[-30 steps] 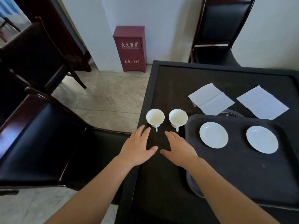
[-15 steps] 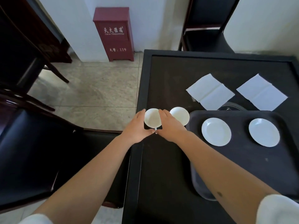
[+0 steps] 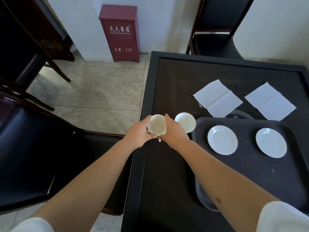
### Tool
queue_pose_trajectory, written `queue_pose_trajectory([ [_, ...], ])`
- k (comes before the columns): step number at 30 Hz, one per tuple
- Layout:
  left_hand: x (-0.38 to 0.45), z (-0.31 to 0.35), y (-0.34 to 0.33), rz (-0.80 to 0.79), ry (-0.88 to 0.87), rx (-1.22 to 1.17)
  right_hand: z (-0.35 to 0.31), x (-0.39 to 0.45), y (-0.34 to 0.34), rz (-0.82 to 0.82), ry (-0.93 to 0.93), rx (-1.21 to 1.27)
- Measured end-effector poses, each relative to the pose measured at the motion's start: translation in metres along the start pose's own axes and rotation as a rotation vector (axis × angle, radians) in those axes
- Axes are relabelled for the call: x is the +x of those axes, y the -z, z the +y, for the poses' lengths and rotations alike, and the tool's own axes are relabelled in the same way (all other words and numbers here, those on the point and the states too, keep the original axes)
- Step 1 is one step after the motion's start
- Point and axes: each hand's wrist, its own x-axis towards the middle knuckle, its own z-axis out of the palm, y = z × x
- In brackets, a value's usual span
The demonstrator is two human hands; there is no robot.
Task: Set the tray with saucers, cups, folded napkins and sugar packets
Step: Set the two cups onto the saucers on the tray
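Both hands cup one white cup (image 3: 156, 125) between them: the left hand (image 3: 139, 134) wraps its left side with the thumb curled across the near wall, and the right hand (image 3: 173, 131) clasps its right side, fingers reaching up past the rim. The cup sits at the table's (image 3: 167, 173) left edge (whether it rests on the surface or is lifted clear, I cannot tell). Just right of it, partly behind the right hand, stands a second cup (image 3: 185, 122), touched by neither hand as far as shows. Beside that lies the dark tray (image 3: 250, 173) with two white saucers, the near saucer (image 3: 222, 140) and the far saucer (image 3: 271, 142), well apart. Beyond the tray, two unfolded napkins lie flat on the table, the left napkin (image 3: 217, 97) and the right napkin (image 3: 270, 101). A red cabinet (image 3: 121, 32) stands on the floor against the wall.
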Motion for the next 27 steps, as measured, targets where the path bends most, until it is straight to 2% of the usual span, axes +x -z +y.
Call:
queue_pose_trajectory([
  [9, -0.062, 0.003, -0.006, -0.013, -0.021, -0.012, 0.01, -0.066, 0.007, 0.056, 0.21, 0.187],
  [16, -0.113, 0.026, -0.024, 0.041, -0.043, -0.068, 0.023, -0.119, 0.015, 0.046, 0.236, 0.195],
  [22, -0.149, 0.052, -0.046, 0.017, -0.05, -0.034, 0.044, -0.164, 0.027, 0.086, 0.25, 0.14],
  [27, -0.171, 0.084, -0.066, 0.074, -0.092, 0.033, 0.066, -0.198, 0.038, 0.108, 0.236, 0.139],
])
